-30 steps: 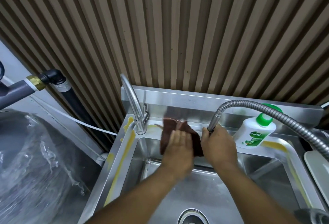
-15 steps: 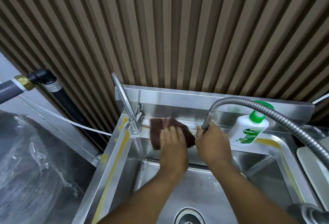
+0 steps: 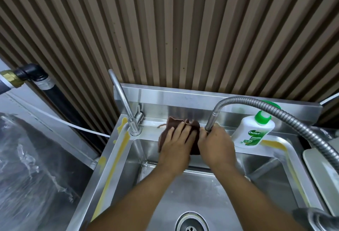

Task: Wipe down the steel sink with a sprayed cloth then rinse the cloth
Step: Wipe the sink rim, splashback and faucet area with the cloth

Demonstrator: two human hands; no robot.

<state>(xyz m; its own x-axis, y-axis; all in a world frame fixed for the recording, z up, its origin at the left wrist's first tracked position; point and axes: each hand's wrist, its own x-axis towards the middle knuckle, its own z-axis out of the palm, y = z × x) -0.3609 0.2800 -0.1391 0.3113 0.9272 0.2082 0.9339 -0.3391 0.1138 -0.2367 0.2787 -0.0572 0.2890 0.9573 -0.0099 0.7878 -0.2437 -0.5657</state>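
Both my hands are at the back rim of the steel sink [image 3: 117, 159]: my left hand [image 3: 176, 145] lies flat, fingers straight, pressing the brown cloth [image 3: 174, 122] onto the ledge and down the basin's back wall, between the small tap [image 3: 128, 107] and the flexible hose [image 3: 256, 104]. My right hand [image 3: 217, 143] is curled round the hose's nozzle end, just beside the cloth. Dettol bottle [image 3: 252, 132] stands on the rim near my right hand.
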